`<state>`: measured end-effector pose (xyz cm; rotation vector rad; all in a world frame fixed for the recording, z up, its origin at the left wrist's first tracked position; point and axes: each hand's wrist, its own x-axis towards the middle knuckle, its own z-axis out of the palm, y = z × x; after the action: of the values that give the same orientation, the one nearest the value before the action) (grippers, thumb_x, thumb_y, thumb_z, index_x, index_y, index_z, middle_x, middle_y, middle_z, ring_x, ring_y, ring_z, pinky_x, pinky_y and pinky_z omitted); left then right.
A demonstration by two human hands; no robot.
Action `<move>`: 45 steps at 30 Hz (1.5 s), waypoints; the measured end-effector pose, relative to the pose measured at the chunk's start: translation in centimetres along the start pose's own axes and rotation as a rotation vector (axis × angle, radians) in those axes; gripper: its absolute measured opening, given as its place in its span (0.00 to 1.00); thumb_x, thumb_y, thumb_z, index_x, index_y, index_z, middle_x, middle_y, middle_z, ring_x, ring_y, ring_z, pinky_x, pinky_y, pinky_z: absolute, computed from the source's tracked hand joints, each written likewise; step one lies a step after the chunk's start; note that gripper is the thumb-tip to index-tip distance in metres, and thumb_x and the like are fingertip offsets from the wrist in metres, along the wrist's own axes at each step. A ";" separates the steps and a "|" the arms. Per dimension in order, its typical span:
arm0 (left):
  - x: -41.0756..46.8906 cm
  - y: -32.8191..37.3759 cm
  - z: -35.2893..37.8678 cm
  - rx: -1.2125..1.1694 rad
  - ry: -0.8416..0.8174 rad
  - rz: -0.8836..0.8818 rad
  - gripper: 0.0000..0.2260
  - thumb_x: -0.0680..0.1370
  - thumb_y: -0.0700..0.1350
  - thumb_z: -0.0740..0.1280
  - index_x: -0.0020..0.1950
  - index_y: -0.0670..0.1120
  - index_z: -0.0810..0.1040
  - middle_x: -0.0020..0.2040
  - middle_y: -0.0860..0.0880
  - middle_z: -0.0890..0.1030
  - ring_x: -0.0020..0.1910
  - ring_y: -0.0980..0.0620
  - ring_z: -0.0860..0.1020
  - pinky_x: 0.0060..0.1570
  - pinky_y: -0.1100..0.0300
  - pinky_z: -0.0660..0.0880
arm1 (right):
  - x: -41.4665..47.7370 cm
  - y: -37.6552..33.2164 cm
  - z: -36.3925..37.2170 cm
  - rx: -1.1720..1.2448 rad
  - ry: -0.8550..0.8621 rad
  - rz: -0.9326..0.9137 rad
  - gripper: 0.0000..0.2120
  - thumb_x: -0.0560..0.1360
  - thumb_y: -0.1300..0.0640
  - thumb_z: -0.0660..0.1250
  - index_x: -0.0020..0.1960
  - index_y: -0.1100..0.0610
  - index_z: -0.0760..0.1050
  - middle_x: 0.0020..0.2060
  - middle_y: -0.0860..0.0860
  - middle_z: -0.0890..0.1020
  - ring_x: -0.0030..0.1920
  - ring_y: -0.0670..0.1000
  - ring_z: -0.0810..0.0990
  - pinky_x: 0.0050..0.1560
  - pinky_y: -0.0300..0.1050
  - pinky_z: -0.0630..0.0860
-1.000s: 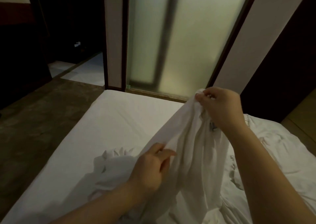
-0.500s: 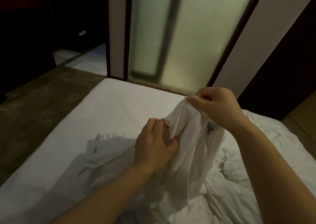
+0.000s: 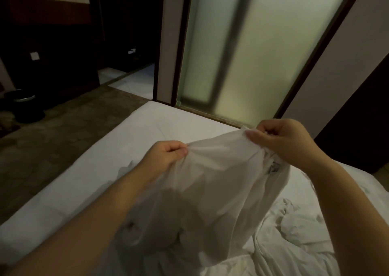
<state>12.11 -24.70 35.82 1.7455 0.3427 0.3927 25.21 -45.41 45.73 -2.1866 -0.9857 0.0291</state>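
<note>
On my feed the bed took up most of the lower view, its white sheet lying flat and smooth toward the far left corner. Beyond its far edge stood a frosted glass door in a dark frame, glowing pale green. To the left of the bed I saw a mottled brown floor, and past that a dark cabinet with a light top. The white cloth hung in front of me above the near part of the bed. Its top edge was stretched between the two hands, and the rest draped down in loose folds until it bunched on the sheet below. Crumpled white bedding lay heaped on the bed just to the right of it, under the right forearm. The right hand was the higher one, with its thumb and curled fingers pinching the cloth's upper right corner. The left hand sat lower and to the left, thumb and forefinger nipped on the same top edge, so the two hands were apart with taut fabric between them. A black bin stood on the floor by the cabinet. A small grey label showed on the cloth just under the right wrist, too blurred for me to read.
</note>
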 end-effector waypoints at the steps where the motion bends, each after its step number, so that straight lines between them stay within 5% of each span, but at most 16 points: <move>1: 0.0 0.7 -0.9 -0.019 -0.021 0.009 0.11 0.79 0.42 0.62 0.41 0.47 0.82 0.36 0.55 0.81 0.38 0.61 0.77 0.42 0.69 0.72 | -0.1 -0.1 -0.1 0.017 -0.021 -0.019 0.16 0.72 0.50 0.71 0.32 0.60 0.76 0.23 0.47 0.69 0.28 0.45 0.66 0.34 0.43 0.64; 6: -0.2 2.9 -2.0 0.243 -0.036 0.135 0.09 0.78 0.44 0.63 0.47 0.56 0.81 0.45 0.57 0.80 0.43 0.67 0.76 0.40 0.80 0.68 | -0.3 -0.8 0.7 0.052 -0.098 -0.097 0.09 0.70 0.54 0.73 0.33 0.56 0.79 0.29 0.55 0.78 0.29 0.45 0.72 0.34 0.40 0.69; 11: -1.8 1.9 2.0 0.194 -0.143 0.178 0.09 0.77 0.44 0.65 0.49 0.60 0.76 0.50 0.54 0.77 0.46 0.67 0.75 0.46 0.79 0.69 | -0.2 -1.4 1.6 0.050 -0.122 -0.176 0.12 0.71 0.55 0.73 0.30 0.52 0.76 0.23 0.41 0.73 0.26 0.43 0.70 0.29 0.31 0.64; 14: -2.5 1.7 4.1 0.170 -0.169 0.184 0.10 0.77 0.48 0.65 0.51 0.63 0.70 0.50 0.62 0.73 0.46 0.70 0.73 0.43 0.82 0.68 | -0.1 -1.8 1.7 0.011 -0.122 -0.207 0.13 0.71 0.55 0.72 0.30 0.50 0.73 0.22 0.40 0.72 0.25 0.43 0.70 0.28 0.29 0.62; 21: -2.0 2.5 5.5 0.091 0.165 0.380 0.09 0.69 0.60 0.67 0.44 0.62 0.71 0.44 0.63 0.75 0.46 0.67 0.75 0.43 0.76 0.72 | -0.2 -2.2 2.4 0.010 -0.152 -0.199 0.13 0.71 0.54 0.72 0.30 0.49 0.74 0.22 0.42 0.71 0.25 0.43 0.68 0.27 0.31 0.61; 24: -1.4 2.3 5.7 0.210 0.266 0.515 0.05 0.72 0.52 0.68 0.46 0.54 0.77 0.43 0.59 0.77 0.43 0.62 0.76 0.45 0.73 0.74 | -0.3 -2.6 2.6 -0.004 -0.178 -0.215 0.10 0.71 0.51 0.72 0.32 0.52 0.77 0.23 0.42 0.72 0.27 0.43 0.68 0.28 0.31 0.61; 28: -1.2 2.2 5.3 0.385 0.362 0.618 0.09 0.74 0.43 0.66 0.48 0.39 0.81 0.43 0.46 0.81 0.39 0.66 0.72 0.46 0.81 0.69 | -0.4 -2.6 2.5 -0.016 -0.182 -0.236 0.11 0.70 0.49 0.71 0.32 0.51 0.75 0.23 0.42 0.71 0.27 0.44 0.67 0.28 0.31 0.61; 31: -1.5 2.5 4.7 0.458 0.292 0.595 0.14 0.77 0.48 0.63 0.47 0.38 0.81 0.42 0.45 0.81 0.37 0.61 0.73 0.41 0.77 0.72 | -0.5 -2.5 2.5 -0.021 -0.177 -0.242 0.12 0.69 0.46 0.70 0.31 0.49 0.74 0.24 0.42 0.72 0.27 0.44 0.68 0.29 0.32 0.62; 34: -1.6 2.3 4.2 0.589 0.208 0.413 0.13 0.79 0.49 0.62 0.53 0.40 0.79 0.48 0.45 0.80 0.44 0.51 0.77 0.49 0.65 0.75 | -0.3 -2.4 2.5 -0.046 -0.156 -0.233 0.13 0.72 0.53 0.71 0.31 0.49 0.74 0.23 0.41 0.72 0.27 0.43 0.70 0.28 0.31 0.62; 38: -1.6 0.5 3.1 0.736 0.271 0.215 0.14 0.81 0.49 0.59 0.60 0.43 0.76 0.56 0.46 0.79 0.53 0.49 0.75 0.54 0.63 0.70 | 0.2 -1.9 2.4 -0.090 -0.080 -0.199 0.12 0.72 0.52 0.70 0.35 0.58 0.77 0.25 0.48 0.71 0.28 0.45 0.68 0.29 0.35 0.62; 45: 0.9 -2.8 0.4 0.779 0.250 0.001 0.16 0.81 0.49 0.59 0.64 0.42 0.74 0.60 0.44 0.77 0.56 0.47 0.76 0.56 0.62 0.70 | 0.9 -1.7 2.3 -0.073 0.086 -0.160 0.12 0.73 0.52 0.70 0.33 0.54 0.77 0.28 0.54 0.77 0.28 0.45 0.69 0.30 0.35 0.65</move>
<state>13.05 -24.09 33.05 2.4572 0.7451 0.5212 24.12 -42.66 45.31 -2.1486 -1.1252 -0.1764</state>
